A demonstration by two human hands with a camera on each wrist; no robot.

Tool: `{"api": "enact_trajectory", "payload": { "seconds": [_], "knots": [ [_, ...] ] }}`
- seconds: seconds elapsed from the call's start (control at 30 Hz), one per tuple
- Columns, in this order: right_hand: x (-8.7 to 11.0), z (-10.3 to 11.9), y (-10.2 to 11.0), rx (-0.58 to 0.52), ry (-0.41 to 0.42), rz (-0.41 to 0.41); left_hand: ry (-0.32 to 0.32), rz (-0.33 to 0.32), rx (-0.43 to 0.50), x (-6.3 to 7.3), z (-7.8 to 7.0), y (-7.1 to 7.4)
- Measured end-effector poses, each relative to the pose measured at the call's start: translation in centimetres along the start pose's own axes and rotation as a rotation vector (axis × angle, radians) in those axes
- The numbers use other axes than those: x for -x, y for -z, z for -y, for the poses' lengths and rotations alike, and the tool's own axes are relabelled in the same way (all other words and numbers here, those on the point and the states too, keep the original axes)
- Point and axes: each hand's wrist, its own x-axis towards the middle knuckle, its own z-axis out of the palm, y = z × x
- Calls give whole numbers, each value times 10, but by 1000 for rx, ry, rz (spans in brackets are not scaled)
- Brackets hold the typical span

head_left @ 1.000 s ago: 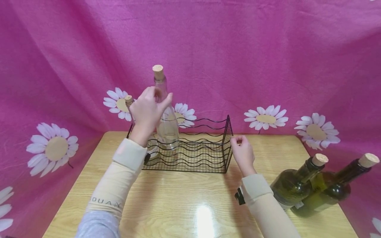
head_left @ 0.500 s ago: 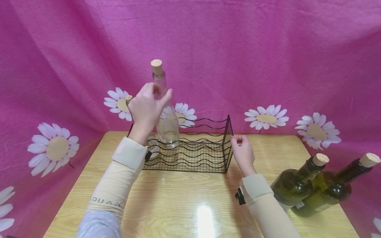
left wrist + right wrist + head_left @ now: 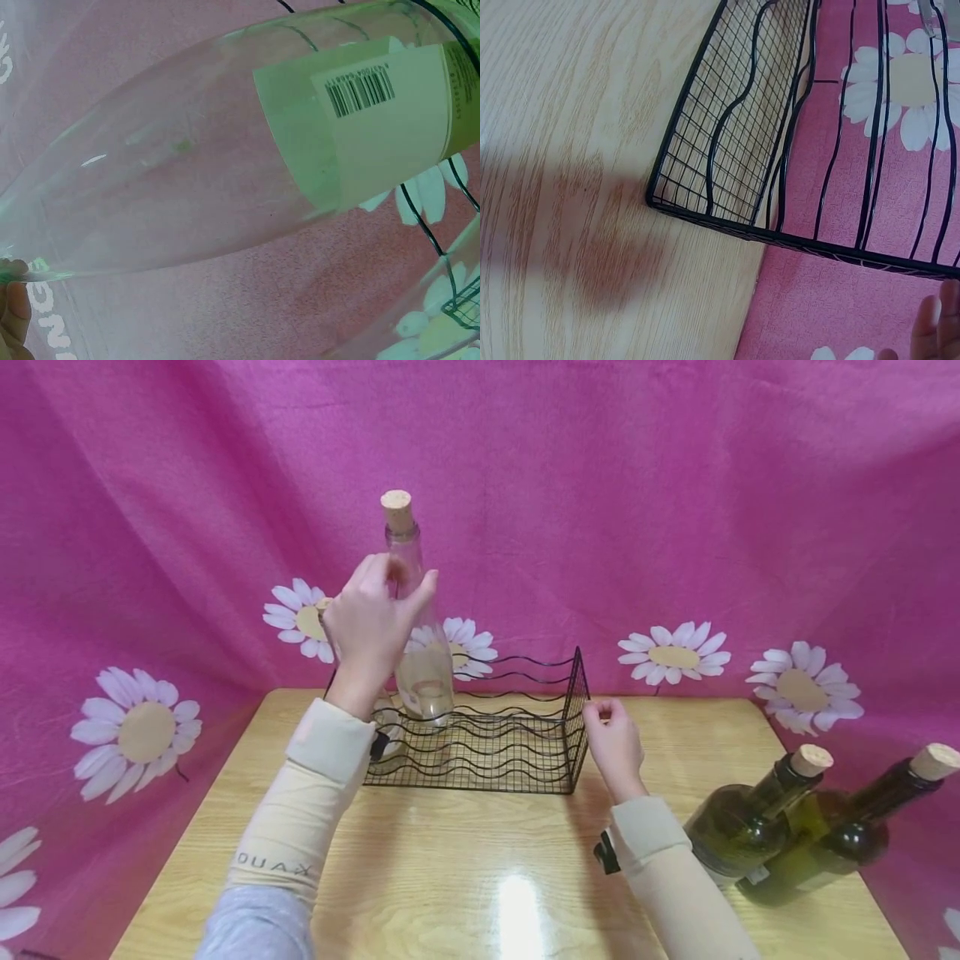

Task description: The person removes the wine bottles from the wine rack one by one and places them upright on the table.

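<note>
My left hand [image 3: 371, 622] grips the neck of a clear glass bottle [image 3: 427, 681] that stands nearly upright, with a cork [image 3: 397, 512] in its mouth. The lower end of this bottle overlaps the rear wires of a black wire wine rack [image 3: 517, 752]. In the left wrist view its barcode label [image 3: 375, 112] shows, with rack wires crossing near its base. Behind my left hand, a second corked clear bottle [image 3: 386, 735] is mostly hidden. My right hand [image 3: 613, 743] pinches the rack's right side, its fingers [image 3: 949, 307] at the frame's edge in the right wrist view.
Several dark green corked bottles [image 3: 738, 827] stand at the table's right, beside my right forearm. The rack sits toward the back of the wooden table [image 3: 435, 868]. A pink cloth with daisies [image 3: 525, 510] hangs behind and along the sides.
My left hand has moved upward with the clear bottle, so its cork and base both sit higher. My right hand stays at the rack's side.
</note>
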Motion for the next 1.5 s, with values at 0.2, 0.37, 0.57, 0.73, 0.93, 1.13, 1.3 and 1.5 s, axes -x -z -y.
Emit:
{"api": "enact_trajectory", "payload": {
  "seconds": [0.2,0.37,0.57,0.73,0.93,1.13,1.3,1.5],
  "knots": [
    [-1,2,0,-6,8,-1,6,-21,9,-6,-5,5],
    [-1,4,0,-16,15,-3,5,-60,38,-9,-9,9],
    [-2,6,1,-11,17,-6,-29,-102,84,-12,-13,13],
    [0,4,0,-23,8,6,-33,-105,96,-13,-17,17],
    [1,0,0,-26,-2,19,-45,-134,111,-12,-20,21],
    [0,-2,1,-13,2,11,-44,-154,140,-13,-25,26],
    [0,-2,1,-13,3,10,-28,-110,192,-10,-31,31],
    [1,-2,1,-14,8,13,-74,-83,223,-5,-39,34]
  ]
}}
